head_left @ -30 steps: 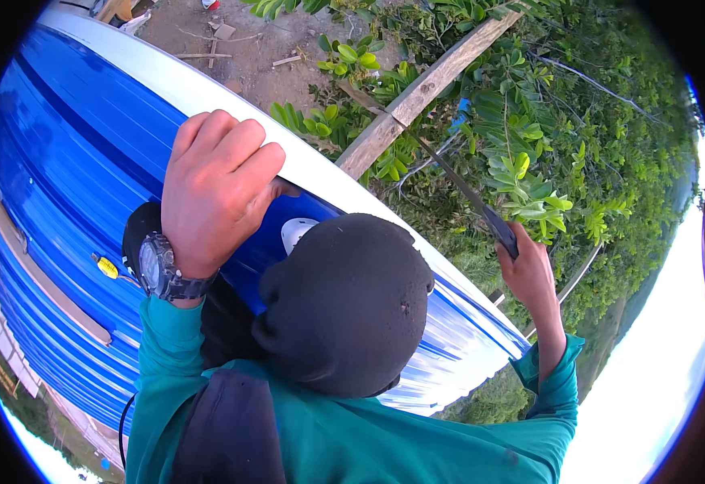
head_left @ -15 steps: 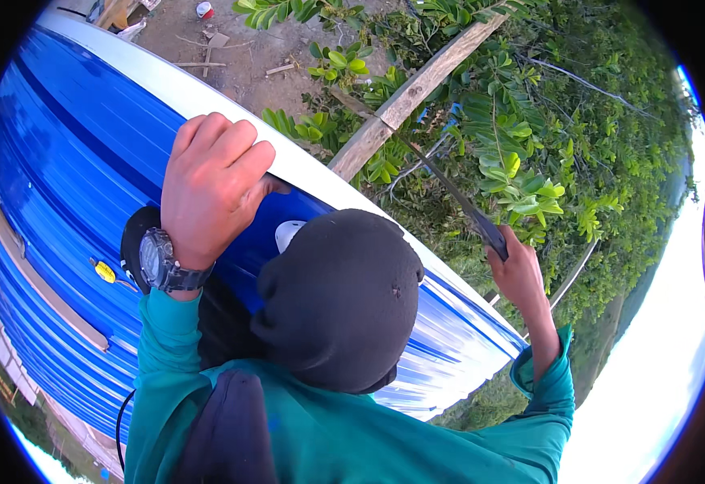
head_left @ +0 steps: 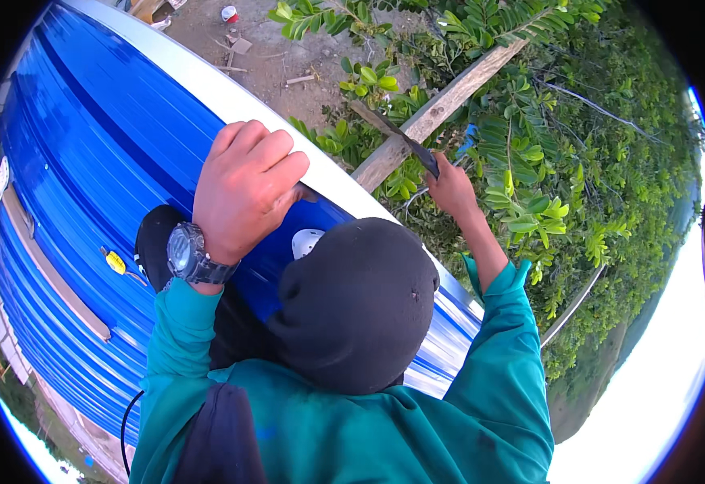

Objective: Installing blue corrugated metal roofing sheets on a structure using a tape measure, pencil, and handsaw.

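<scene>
My left hand (head_left: 248, 189) is closed, knuckles up, resting at the blue metal sheet (head_left: 118, 137) beside its white edge strip (head_left: 207, 77). The palm side is hidden, so what it grips cannot be seen. Out past that edge, my right hand (head_left: 453, 189) is wrapped around the dark handle of a handsaw (head_left: 423, 155), whose blade lies across a weathered wooden beam (head_left: 457, 93). The beam slants up to the right among leafy branches. Between my arms is my knee in dark cloth (head_left: 356, 306), with a white shoe (head_left: 306, 242) partly visible behind it.
A yellow tape measure (head_left: 114, 261) and a long wooden board (head_left: 58, 278) lie on the blue sheets at left. At the far left is another person's shoe (head_left: 1, 177). Dense foliage (head_left: 611, 161) fills the right side. Bare ground (head_left: 288, 60) with wood scraps lies below the edge.
My right hand has moved up and left with the handsaw, close to the beam. My left hand stays at the sheet's edge while the whole view shifts slightly.
</scene>
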